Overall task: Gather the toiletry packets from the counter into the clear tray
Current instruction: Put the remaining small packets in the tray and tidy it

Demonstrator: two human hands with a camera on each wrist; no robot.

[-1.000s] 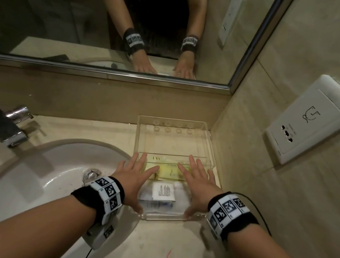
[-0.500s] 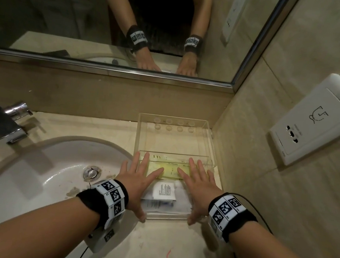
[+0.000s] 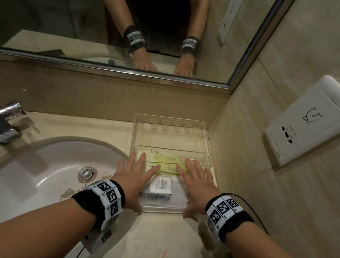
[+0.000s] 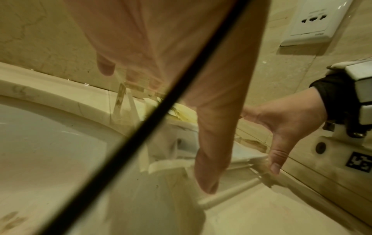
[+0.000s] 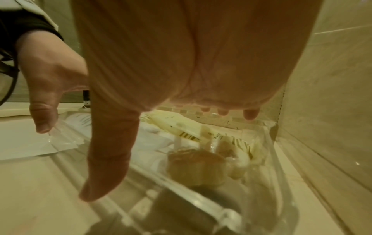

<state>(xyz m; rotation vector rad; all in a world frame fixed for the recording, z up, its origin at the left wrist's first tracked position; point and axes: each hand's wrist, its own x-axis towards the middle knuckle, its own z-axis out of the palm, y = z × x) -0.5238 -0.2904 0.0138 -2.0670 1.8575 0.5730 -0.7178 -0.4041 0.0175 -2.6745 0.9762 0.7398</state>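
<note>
Two hands lie flat and spread over a clear tray (image 3: pixel 165 210) that sits on the beige counter (image 3: pixel 154 241) in the corner, between the white sink (image 3: pixel 36 174) and the tiled side wall (image 3: pixel 282 202). The left hand (image 3: pixel 134 180) covers the tray's left rim, the right hand (image 3: pixel 198 185) its right rim, fingers straight and fanned apart, pinching nothing. Each thumb reaches down at a near corner of the tray, seen clearly in the wrist views, though whether the thumbs truly press the plastic cannot be told. Between the hands, inside the tray, lie the toiletry packets: yellow packets (image 3: pixel 167 163) toward the back, under both sets of fingertips, and a white packet (image 3: pixel 160 186) with small print nearer the front, on top of clear-wrapped items. A second clear tray (image 3: pixel 169 135) stands just behind, against the back wall below the mirror (image 3: pixel 113 19). The packets look light, thin and soft, likely slick and crinkly, so they would probably slide or buckle if pushed; pinching one by an edge or corner seems best. The tray looks rigid but smooth and probably brittle, best held by its side walls.
</note>
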